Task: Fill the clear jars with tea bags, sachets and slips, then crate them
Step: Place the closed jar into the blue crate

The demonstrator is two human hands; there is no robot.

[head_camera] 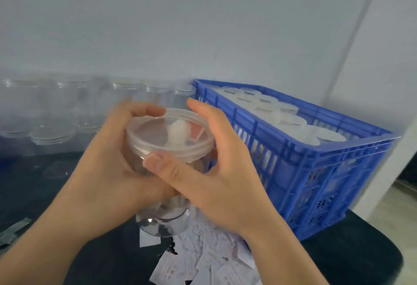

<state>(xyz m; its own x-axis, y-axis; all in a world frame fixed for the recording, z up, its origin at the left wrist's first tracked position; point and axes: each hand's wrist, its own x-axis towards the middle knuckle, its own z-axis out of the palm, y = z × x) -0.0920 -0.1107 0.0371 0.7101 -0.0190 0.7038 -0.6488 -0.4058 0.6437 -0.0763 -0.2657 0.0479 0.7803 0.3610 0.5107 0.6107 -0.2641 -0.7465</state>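
- One pale wall (180,25) fills the upper half of the view.
- One dark table (338,250) lies below it.
- One blue crate (316,171) stands on the table at the right, against the wall and just beside the right hand. It holds capped jars (291,119). About nine caps can be counted, though blur makes the count uncertain.
- Empty jars (52,135) with open mouths line the wall at the left in two rows. At least seven show, and the rest are too smeared to count.
- Two bare hands meet at the centre.
- The left hand (106,162) wraps round the body of the jar from the left, with its fingers curled and the tips reaching the far rim.
- The right hand (225,171) grips the lid. Its thumb presses on the near rim and its fingers arch over the right side.
- One clear jar (162,219) is held roughly upright between the hands, in front of the crate. Whether its base touches what lies below cannot be told.
- One translucent lid (155,133) sits on its mouth.
- One heap of paper slips (203,257) lies on the table under the jar. They overlap too much to count.
- Through the lid show one white lump (178,127) and one reddish sachet (196,130).
- One grey scrap (13,230) lies at the table's left edge.
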